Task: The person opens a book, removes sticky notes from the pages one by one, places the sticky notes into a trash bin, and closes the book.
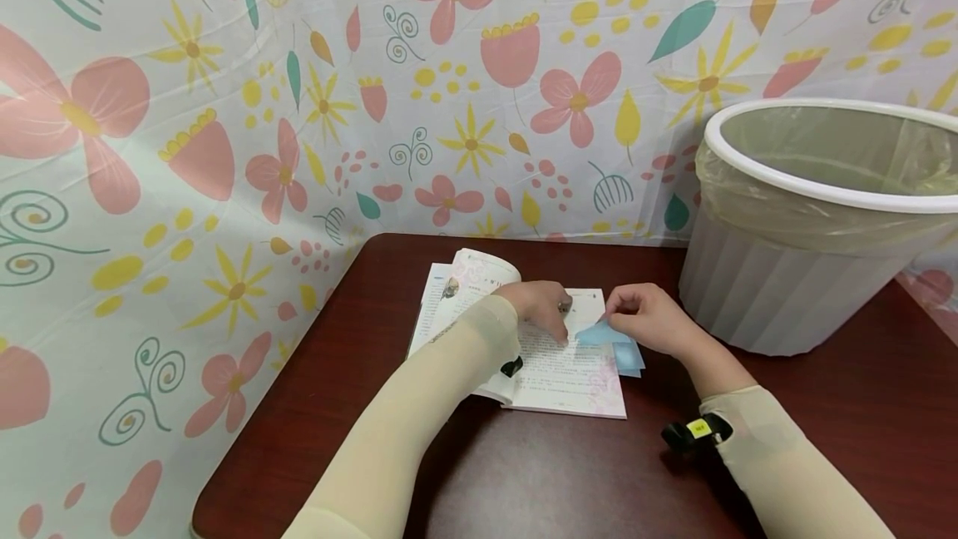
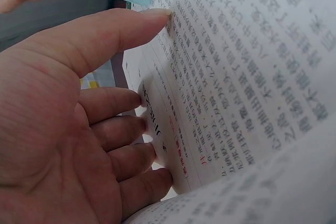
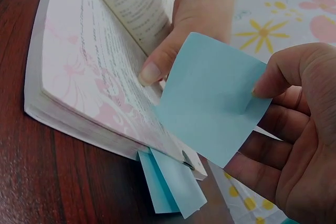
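Note:
An open book (image 1: 554, 368) lies on the dark table, its left pages curling up. My left hand (image 1: 540, 308) rests on the right page; in the left wrist view its thumb (image 2: 149, 22) and fingertips touch the paper, the fingers only slightly bent. With thumb and fingers my right hand (image 1: 647, 318) pinches a square blue sticky note (image 3: 212, 98) by one edge, held over the page's right side. More blue sticky notes (image 3: 176, 182) stick out from between the pages at the book's edge, below the held one.
A grey ribbed trash bin (image 1: 778, 273) with a white rim and a clear liner stands at the right on the table (image 1: 524, 472). Behind everything hangs a flower-patterned cloth (image 1: 329, 65), which also runs along the left side.

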{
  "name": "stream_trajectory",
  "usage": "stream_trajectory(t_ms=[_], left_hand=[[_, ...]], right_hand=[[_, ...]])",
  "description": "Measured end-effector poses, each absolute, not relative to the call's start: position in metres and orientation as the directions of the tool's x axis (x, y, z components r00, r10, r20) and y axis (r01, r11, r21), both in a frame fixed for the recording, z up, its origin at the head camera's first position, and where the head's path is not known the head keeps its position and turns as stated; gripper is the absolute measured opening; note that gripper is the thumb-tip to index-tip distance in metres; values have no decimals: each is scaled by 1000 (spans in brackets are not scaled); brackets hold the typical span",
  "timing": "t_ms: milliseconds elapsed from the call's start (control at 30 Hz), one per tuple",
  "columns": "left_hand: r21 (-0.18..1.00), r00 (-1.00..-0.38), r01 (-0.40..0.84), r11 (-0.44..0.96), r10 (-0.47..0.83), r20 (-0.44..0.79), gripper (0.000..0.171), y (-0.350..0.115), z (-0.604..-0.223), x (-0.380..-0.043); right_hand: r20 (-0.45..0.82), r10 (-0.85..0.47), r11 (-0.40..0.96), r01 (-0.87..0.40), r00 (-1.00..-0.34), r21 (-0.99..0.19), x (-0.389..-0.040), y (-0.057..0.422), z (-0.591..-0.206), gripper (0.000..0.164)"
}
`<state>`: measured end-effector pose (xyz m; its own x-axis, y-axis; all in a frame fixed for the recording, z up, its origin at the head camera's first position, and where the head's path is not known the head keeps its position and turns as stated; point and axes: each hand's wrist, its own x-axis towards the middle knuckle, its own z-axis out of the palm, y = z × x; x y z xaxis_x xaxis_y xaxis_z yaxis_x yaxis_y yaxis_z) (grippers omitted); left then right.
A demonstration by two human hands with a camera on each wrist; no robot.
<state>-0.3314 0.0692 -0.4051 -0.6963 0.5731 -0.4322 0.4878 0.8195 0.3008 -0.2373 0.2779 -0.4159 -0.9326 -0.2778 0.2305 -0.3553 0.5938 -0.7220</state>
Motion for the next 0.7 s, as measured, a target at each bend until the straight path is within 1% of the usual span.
stream_trajectory(t_ms=[367, 700], left_hand=[[301, -677, 515, 803, 596, -432, 80, 69, -401, -328], [300, -694, 515, 803, 596, -405, 80, 68, -402, -326]], right_hand=[[275, -255, 563, -373, -927, -737, -229, 281, -400, 15], [324, -264, 534, -417, -909, -736, -218, 280, -386, 16]])
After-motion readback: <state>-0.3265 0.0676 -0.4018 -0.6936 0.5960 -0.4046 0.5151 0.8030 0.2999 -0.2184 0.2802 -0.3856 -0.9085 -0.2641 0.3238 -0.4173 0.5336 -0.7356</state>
